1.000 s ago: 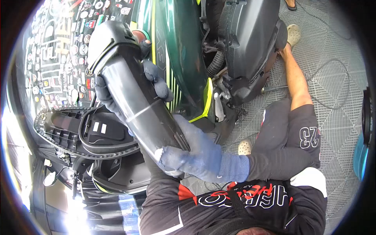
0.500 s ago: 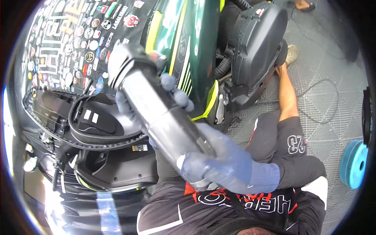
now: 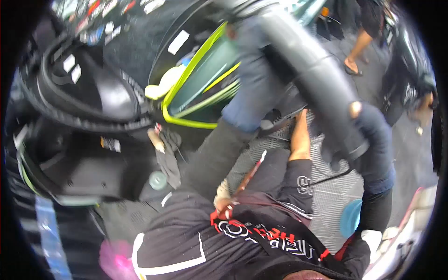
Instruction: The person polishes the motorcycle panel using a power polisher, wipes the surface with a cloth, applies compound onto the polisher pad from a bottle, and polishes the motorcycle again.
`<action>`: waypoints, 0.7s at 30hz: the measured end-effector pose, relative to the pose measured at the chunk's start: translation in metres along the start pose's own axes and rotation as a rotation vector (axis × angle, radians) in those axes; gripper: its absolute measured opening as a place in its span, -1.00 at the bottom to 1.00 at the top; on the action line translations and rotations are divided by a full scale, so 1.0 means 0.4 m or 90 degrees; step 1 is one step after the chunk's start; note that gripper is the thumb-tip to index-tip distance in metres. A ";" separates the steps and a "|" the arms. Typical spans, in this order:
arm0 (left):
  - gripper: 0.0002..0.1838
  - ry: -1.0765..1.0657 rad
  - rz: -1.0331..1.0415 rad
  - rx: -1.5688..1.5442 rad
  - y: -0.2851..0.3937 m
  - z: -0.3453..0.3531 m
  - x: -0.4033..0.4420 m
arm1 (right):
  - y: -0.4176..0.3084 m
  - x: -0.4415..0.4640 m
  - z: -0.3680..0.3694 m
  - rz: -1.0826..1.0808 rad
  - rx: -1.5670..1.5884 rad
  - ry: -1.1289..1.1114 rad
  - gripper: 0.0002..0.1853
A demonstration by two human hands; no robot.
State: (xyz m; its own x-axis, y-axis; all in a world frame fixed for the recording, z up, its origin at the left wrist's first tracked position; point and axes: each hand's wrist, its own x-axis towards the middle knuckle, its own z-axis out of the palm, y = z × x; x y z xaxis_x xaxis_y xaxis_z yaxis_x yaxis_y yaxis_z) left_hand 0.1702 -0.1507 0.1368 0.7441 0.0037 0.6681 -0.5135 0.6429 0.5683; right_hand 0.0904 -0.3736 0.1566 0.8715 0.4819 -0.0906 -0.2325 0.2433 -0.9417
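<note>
A long black tubular part (image 3: pixel 322 70), blurred by motion, slants across the upper middle of the head view. My left hand (image 3: pixel 256 65), in a blue glove, is closed around its upper end, partly behind it. At its lower end is my right hand (image 3: pixel 373 135), also gloved, with a worn pale thumb tip lying against the tube. Behind my left hand shows a green panel (image 3: pixel 205 93) with a bright yellow-green edge. My legs, in dark shorts (image 3: pixel 298 182), are below the part.
Black molded parts (image 3: pixel 93 93) and a black tray-like piece (image 3: pixel 88 163) lie at left. A small clear round item (image 3: pixel 158 180) is on the floor near a grey cloth (image 3: pixel 168 158). A blue round object (image 3: pixel 350 218) sits at right. Another person's leg (image 3: pixel 361 46) shows at upper right.
The tubular part and both hands have moved up and right. The view has swung, so the green panel and black parts appear shifted and another person's leg shows more.
</note>
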 end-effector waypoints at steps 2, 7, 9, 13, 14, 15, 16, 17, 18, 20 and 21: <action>-0.61 0.010 -0.098 -0.245 -0.017 0.035 0.020 | -0.035 0.010 0.011 -0.081 -0.139 0.074 -0.23; -0.79 -0.121 0.527 0.353 -0.095 0.001 0.108 | -0.078 0.008 -0.001 -0.152 -0.510 0.206 -0.13; -0.79 -0.009 0.437 0.285 -0.085 0.006 0.073 | -0.108 -0.005 0.012 -0.126 -0.578 0.227 -0.13; -0.63 0.031 0.066 -0.158 -0.088 0.020 0.040 | -0.166 -0.009 -0.014 -0.111 -0.733 0.188 -0.15; -0.55 0.016 0.051 -0.159 -0.100 0.011 0.033 | -0.164 -0.013 -0.015 -0.141 -0.788 0.179 -0.19; -0.48 0.037 0.013 -0.242 -0.093 0.008 0.022 | -0.140 -0.012 -0.001 -0.187 -0.721 0.210 -0.17; -0.48 0.039 0.013 -0.246 -0.077 -0.008 -0.006 | -0.144 -0.008 0.029 -0.184 -0.725 0.210 -0.17; -0.43 0.024 0.104 -0.063 -0.059 -0.031 -0.048 | -0.157 -0.001 0.066 -0.095 -0.732 0.176 -0.10; -0.36 0.004 0.190 0.120 -0.048 -0.045 -0.080 | -0.158 0.005 0.098 -0.006 -0.735 0.146 -0.02; -0.34 -0.022 0.137 0.113 -0.028 -0.091 -0.141 | -0.127 0.030 0.147 -0.062 -0.680 0.069 -0.06; -0.33 -0.031 0.063 0.033 -0.021 -0.120 -0.176 | -0.108 0.040 0.167 -0.093 -0.728 0.048 -0.06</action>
State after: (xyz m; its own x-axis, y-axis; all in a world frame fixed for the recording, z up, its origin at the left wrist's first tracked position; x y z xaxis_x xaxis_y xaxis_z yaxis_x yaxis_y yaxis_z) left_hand 0.1425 -0.1195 0.0620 0.6682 0.0273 0.7435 -0.6056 0.6005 0.5222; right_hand 0.0854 -0.3202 0.2177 0.8906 0.4507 0.0605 0.3658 -0.6308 -0.6843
